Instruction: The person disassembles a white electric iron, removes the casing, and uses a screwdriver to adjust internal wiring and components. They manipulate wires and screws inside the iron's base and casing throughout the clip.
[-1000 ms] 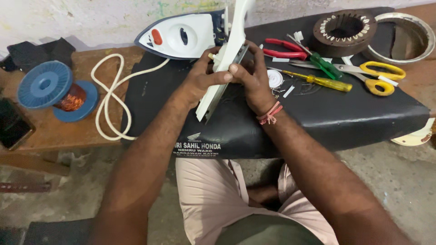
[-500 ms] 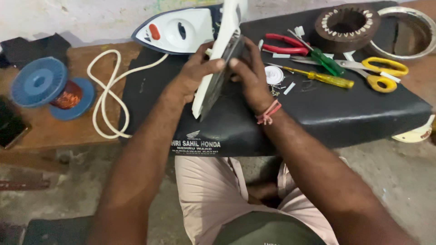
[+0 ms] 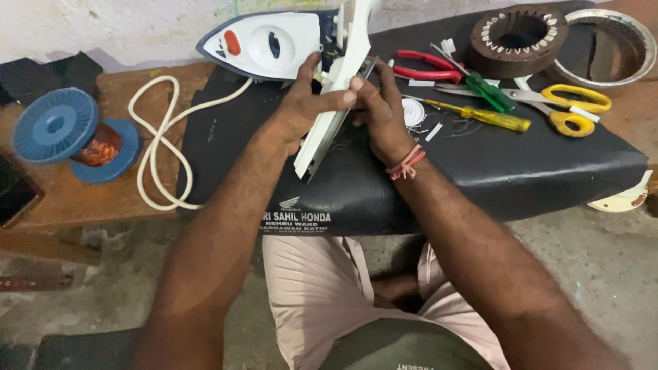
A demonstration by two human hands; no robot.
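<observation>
iron base (image 3: pixel 334 113) clamped on edge between left hand (image 3: pixel 301 109) and right hand (image 3: pixel 380 113); a loosened grip could drop it onto the screwdriver (image 3: pixel 480 115).

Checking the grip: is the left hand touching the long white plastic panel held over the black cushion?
Touching. The head view shows the left hand with its thumb pressed on the white plastic panel.
</observation>
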